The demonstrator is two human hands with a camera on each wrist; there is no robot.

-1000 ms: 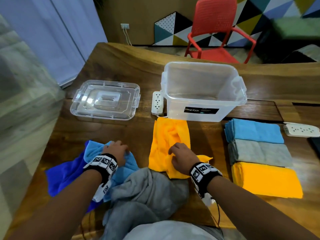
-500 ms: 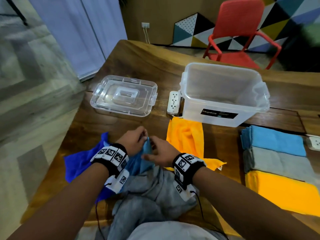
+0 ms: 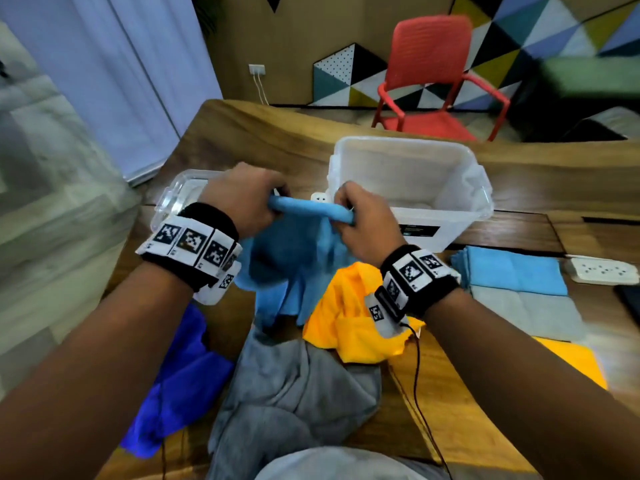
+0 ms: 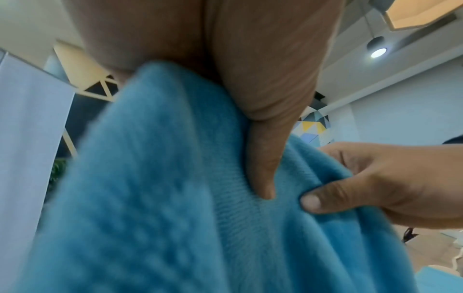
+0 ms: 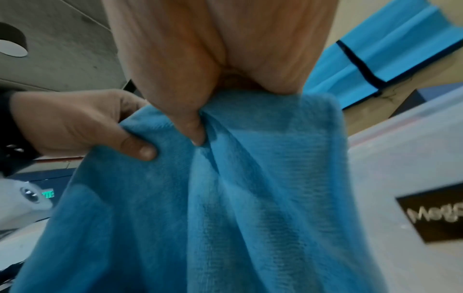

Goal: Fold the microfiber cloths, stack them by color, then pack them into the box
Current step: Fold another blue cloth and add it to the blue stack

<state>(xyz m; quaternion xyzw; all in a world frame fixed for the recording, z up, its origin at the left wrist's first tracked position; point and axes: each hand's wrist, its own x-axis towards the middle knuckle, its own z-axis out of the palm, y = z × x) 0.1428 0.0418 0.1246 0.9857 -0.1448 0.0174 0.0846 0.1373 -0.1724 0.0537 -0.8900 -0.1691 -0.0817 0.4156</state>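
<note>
Two hands hold a light blue microfiber cloth point(image 3: 294, 258) up above a wooden worktop point(image 3: 263, 133), gathering its top edge before folding

The left hand point(image 3: 242, 199) and right hand point(image 3: 363, 220) each have a grip clenched on the bunched upper edge of the cloth, thumbs pinching the fabric, while the rest hangs down in loose folds. Below lie unfolded cloths: a dark blue cloth point(image 3: 180, 375), a grey cloth point(image 3: 287, 393) and an orange cloth point(image 3: 349, 317). To the right sit folded cloths point(image 3: 519, 271) in light blue, grey and orange, side by side. The clear box point(image 3: 408, 174) stands open behind the hands, its lid point(image 3: 180, 188) to the left. The folding step appears under way; next the hands likely need to find the corners, spread the cloth flat and fold it
</note>
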